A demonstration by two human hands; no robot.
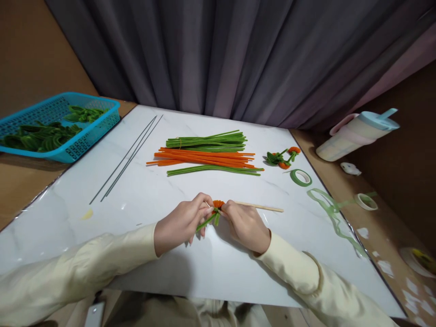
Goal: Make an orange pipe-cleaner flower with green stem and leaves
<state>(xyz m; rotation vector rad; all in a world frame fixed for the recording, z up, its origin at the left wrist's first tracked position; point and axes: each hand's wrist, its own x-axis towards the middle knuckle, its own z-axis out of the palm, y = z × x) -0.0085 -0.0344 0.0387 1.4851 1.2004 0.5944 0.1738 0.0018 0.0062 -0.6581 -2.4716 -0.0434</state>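
Note:
Between my two hands is a small orange pipe-cleaner flower point(218, 204) with green pipe-cleaner ends point(205, 223) hanging below it. My left hand point(182, 223) pinches the flower from the left side, fingers closed around it and the green ends. From the right, my right hand point(247, 226) has its thumb and fingers closed at the flower's edge. A thin wooden stick point(265, 207) passes behind the right hand and sticks out to the right; whether that hand touches it is hidden. Beyond the hands lie a green pipe-cleaner bundle point(207, 141), orange pipe cleaners point(204, 156) and loose green ones point(214, 169).
A blue basket point(73, 147) with green looped pieces stands far left, beside several dark wires point(127, 159). At right are finished orange flowers point(282, 159), green tape point(301, 178), a loose tape strip point(332, 211), another roll point(366, 202) and a tumbler point(356, 136).

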